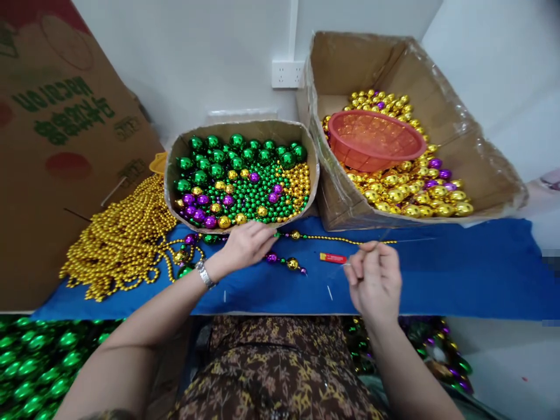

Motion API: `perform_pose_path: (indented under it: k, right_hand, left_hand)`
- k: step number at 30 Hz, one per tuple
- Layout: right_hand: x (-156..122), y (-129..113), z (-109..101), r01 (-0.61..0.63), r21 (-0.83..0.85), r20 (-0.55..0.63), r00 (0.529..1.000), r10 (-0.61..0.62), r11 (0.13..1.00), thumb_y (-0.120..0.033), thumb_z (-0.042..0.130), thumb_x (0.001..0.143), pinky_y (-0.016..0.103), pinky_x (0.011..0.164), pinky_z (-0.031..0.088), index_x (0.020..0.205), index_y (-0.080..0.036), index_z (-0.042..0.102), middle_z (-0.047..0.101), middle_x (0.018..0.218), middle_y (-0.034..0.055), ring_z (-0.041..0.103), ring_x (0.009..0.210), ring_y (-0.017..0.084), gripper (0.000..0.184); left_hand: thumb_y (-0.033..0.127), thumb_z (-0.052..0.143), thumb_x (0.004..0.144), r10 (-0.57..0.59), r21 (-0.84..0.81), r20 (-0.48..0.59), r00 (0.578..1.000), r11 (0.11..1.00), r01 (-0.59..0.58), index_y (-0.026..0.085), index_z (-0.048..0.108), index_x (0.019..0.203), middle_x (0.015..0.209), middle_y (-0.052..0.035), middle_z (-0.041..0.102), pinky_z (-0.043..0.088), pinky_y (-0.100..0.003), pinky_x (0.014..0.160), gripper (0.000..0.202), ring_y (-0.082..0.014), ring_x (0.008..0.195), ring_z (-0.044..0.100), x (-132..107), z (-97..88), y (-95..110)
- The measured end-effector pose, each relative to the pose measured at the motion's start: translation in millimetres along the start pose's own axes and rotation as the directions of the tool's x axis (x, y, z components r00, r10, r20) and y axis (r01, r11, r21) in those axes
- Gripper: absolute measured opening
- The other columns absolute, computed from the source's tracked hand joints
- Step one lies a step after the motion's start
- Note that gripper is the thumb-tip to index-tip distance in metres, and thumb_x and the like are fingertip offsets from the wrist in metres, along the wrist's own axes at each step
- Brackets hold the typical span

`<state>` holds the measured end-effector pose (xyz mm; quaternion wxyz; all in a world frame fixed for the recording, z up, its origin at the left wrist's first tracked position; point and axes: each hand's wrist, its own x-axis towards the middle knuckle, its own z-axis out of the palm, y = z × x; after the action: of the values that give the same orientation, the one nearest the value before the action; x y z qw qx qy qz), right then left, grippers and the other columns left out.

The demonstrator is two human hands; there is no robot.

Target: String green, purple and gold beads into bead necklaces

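Note:
My left hand (248,245) rests palm down on the blue cloth (459,274), its fingers curled over a bead strand (286,262) of purple, green and gold beads, just in front of a cardboard tray (172,157) of mixed beads. My right hand (374,277) hovers to the right with thumb and fingers pinched on a thin clear thread (411,240) that runs right over the cloth. A strand of small gold beads (345,240) lies between the hands and the boxes. A red lighter (332,258) lies beside my right hand.
A large cardboard box (476,169) at right holds gold balls and an orange plastic basket (374,140). A heap of gold bead strings (122,239) lies at left beside a leaning cardboard sheet (52,146). Green beads (30,361) lie below the table edge at left.

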<state>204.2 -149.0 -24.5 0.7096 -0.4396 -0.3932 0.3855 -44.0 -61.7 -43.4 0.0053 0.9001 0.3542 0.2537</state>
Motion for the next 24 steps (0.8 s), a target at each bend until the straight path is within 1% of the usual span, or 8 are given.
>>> perform_pose_path:
  k: [3,6,9,13,16,18,21,24]
  right_hand:
    - [-6.5,18.3,-2.0,-0.055,-0.088,0.121,0.990,0.066,0.995,-0.047,0.051,0.093,0.020,0.045,0.035,0.095,-0.024,0.054,0.041,0.060,-0.0074,0.041,0.047,0.006,0.023]
    - [-6.6,29.9,-10.1,-0.092,-0.180,0.208,0.970,0.129,0.979,-0.045,0.050,0.094,0.022,0.051,0.039,0.098,-0.022,0.057,0.043,0.059,-0.0062,0.046,0.052,0.008,0.025]
    - [-5.5,35.2,-14.8,-0.104,-0.215,0.237,0.959,0.155,0.971,-0.044,0.049,0.095,0.023,0.054,0.041,0.097,-0.021,0.057,0.047,0.060,-0.0053,0.049,0.055,0.009,0.025]
    - [-4.6,38.5,-11.5,-0.110,-0.227,0.243,0.956,0.166,0.968,-0.043,0.047,0.096,0.022,0.054,0.041,0.097,-0.021,0.055,0.048,0.060,-0.0054,0.050,0.054,0.009,0.024]
    - [-3.9,43.0,-6.6,-0.099,-0.263,0.262,0.950,0.169,0.960,-0.043,0.045,0.097,0.022,0.054,0.041,0.098,-0.021,0.054,0.049,0.060,-0.0053,0.051,0.054,0.010,0.024]
    - [-3.1,46.9,-4.9,-0.089,-0.295,0.267,0.948,0.172,0.951,-0.043,0.044,0.097,0.022,0.054,0.041,0.099,-0.021,0.054,0.050,0.060,-0.0048,0.051,0.055,0.011,0.025]
    - [-1.7,49.9,-5.6,-0.083,-0.326,0.268,0.947,0.177,0.942,-0.042,0.043,0.098,0.023,0.056,0.043,0.101,-0.020,0.055,0.051,0.061,-0.0044,0.052,0.056,0.011,0.025]
    - [0.2,48.0,-8.2,-0.063,-0.350,0.282,0.944,0.169,0.935,-0.041,0.043,0.098,0.023,0.059,0.045,0.103,-0.021,0.056,0.052,0.063,-0.0042,0.054,0.058,0.011,0.024]
  left_hand:
    - [0.031,0.048,0.092,-0.227,-0.039,-0.059,0.972,0.974,0.225,0.018,0.068,0.099,0.090,-0.0096,0.069,0.048,-0.033,0.076,0.024,-0.0210,0.084,0.062,35.3,-4.3,-19.8]
    - [0.028,0.053,0.088,-0.371,-0.023,0.018,0.928,0.928,0.371,0.017,0.069,0.095,0.086,-0.0084,0.070,0.047,-0.032,0.072,0.021,-0.0214,0.077,0.063,60.0,-0.3,-45.1]
    - [0.026,0.053,0.086,-0.460,0.006,0.062,0.886,0.888,0.460,0.017,0.070,0.096,0.082,-0.0072,0.071,0.047,-0.032,0.071,0.021,-0.0219,0.073,0.064,76.4,7.4,-63.7]
    - [0.027,0.052,0.087,-0.491,0.026,0.014,0.871,0.871,0.490,0.013,0.068,0.105,0.091,-0.0113,0.071,0.048,-0.035,0.079,0.027,-0.0255,0.085,0.065,108.5,19.7,-78.7]
    - [0.029,0.055,0.087,-0.461,0.018,-0.053,0.886,0.886,0.463,0.006,0.056,0.126,0.112,-0.0184,0.065,0.045,-0.039,0.092,0.045,-0.0293,0.105,0.061,149.2,32.0,-86.2]
    - [0.031,0.058,0.086,-0.451,0.005,-0.081,0.889,0.892,0.453,0.006,0.046,0.136,0.125,-0.0215,0.057,0.041,-0.041,0.099,0.058,-0.0315,0.117,0.054,178.5,41.0,-89.9]
    - [0.032,0.060,0.085,-0.478,-0.019,-0.015,0.878,0.879,0.477,0.010,0.045,0.138,0.128,-0.0208,0.053,0.039,-0.044,0.101,0.059,-0.0336,0.121,0.050,211.3,54.1,-94.7]
    - [0.025,0.064,0.081,-0.507,-0.033,0.072,0.859,0.860,0.510,0.010,0.053,0.128,0.121,-0.0189,0.053,0.039,-0.044,0.101,0.051,-0.0333,0.115,0.054,221.1,62.9,-96.4]
